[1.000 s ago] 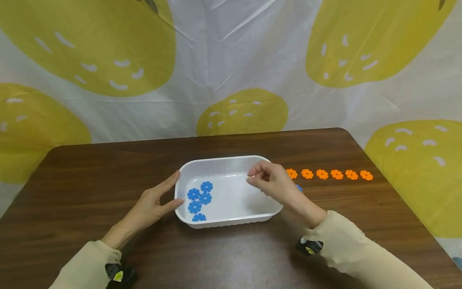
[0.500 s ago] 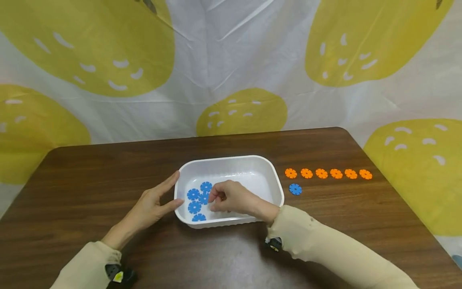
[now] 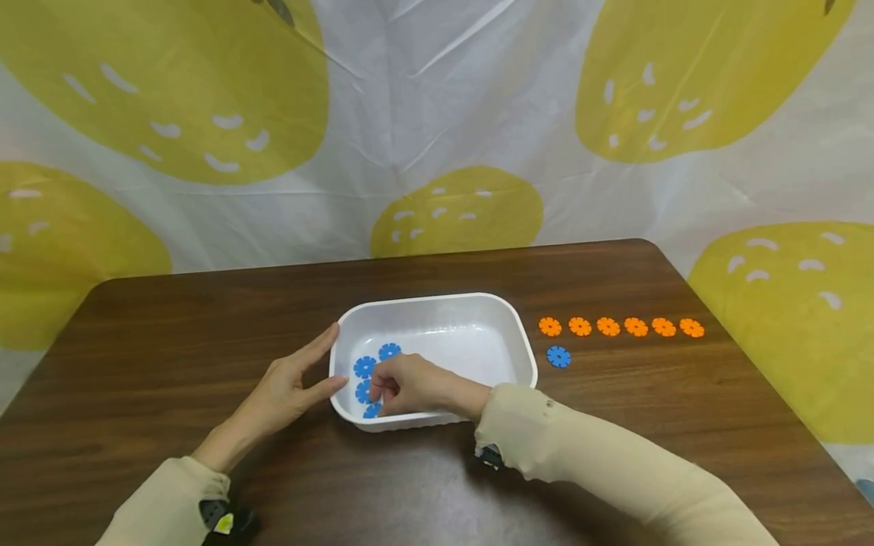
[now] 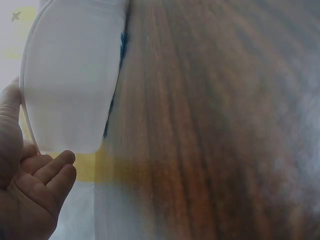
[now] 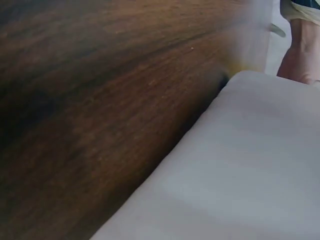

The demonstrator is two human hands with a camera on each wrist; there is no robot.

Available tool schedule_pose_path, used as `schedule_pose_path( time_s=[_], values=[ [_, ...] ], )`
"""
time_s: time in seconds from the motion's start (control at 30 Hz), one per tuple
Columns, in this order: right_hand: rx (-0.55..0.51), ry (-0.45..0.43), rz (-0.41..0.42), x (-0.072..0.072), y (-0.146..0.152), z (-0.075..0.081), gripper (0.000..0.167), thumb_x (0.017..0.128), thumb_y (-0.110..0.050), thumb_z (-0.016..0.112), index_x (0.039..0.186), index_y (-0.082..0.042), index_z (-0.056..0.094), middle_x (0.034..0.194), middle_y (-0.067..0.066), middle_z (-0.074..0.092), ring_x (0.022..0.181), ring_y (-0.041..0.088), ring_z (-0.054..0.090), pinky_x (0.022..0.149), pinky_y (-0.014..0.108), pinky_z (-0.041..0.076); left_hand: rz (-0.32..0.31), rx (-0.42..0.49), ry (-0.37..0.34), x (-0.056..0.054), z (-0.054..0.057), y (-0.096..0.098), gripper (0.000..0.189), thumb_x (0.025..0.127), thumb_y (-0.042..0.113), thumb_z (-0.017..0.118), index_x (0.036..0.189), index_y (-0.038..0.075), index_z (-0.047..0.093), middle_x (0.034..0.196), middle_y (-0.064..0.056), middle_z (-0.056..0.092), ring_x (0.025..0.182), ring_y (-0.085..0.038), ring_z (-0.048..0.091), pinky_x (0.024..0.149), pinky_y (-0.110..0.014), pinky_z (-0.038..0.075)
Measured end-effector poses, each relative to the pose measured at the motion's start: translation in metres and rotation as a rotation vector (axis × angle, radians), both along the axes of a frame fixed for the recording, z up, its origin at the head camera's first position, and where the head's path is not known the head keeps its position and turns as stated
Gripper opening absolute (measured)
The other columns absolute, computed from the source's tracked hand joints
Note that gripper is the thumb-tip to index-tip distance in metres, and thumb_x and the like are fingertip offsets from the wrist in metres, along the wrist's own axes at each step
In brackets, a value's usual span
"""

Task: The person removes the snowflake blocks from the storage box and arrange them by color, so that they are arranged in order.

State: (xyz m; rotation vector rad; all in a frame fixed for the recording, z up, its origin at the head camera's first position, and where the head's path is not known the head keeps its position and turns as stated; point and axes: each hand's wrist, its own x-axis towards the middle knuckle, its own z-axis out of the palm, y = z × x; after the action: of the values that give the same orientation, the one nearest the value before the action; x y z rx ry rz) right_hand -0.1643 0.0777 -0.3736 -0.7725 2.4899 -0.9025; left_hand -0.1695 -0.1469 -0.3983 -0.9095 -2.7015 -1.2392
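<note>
My left hand (image 3: pixel 290 387) holds the left end of a white plastic tray (image 3: pixel 471 356). Its thumb lies over the rim, and in the left wrist view its fingers (image 4: pixel 61 182) bend against the outer wall. Inside the tray's left end lie several blue notched discs (image 3: pixel 364 368), flat toy connector pieces. Over them reaches my right hand (image 3: pixel 416 384), fingers bent downward at the near discs and covering some. Whether a disc is between its fingertips is hidden. The right wrist view is mostly filled by the tray's outer wall (image 5: pixel 225 175), with the right fingers out of sight.
Right of the tray, several orange notched discs (image 3: pixel 608 327) form a straight row on the brown wooden table (image 3: pixel 205 318). One blue disc (image 3: pixel 558 357) lies below the row's left end. A white curtain with yellow fruit shapes (image 3: pixel 457 208) hangs behind the table.
My right hand has moved left from the tray's right side and down to the blue discs, uncovering the blue disc on the table. The left hand and tray have stayed put.
</note>
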Motion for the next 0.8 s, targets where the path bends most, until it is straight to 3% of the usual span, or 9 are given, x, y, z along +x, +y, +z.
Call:
schedule_pose_path(
  time_s=[0.8],
  values=[
    [0.156,0.025,-0.014,-0.0002,-0.0082,-0.0013,0.011,0.078,-0.007,0.074,0.081,-0.011,0.064,0.063,-0.006,0.052,0.061,0.004,0.045,0.058,0.015,0.037,-0.001,0.0,0.005,-0.0009,-0.0027,-0.0003,0.07,0.087,0.023,0.068,0.145,0.004,0.033,0.149,-0.016,0.032,0.134,-0.036,0.035,0.105,-0.05,0.034]
  ],
)
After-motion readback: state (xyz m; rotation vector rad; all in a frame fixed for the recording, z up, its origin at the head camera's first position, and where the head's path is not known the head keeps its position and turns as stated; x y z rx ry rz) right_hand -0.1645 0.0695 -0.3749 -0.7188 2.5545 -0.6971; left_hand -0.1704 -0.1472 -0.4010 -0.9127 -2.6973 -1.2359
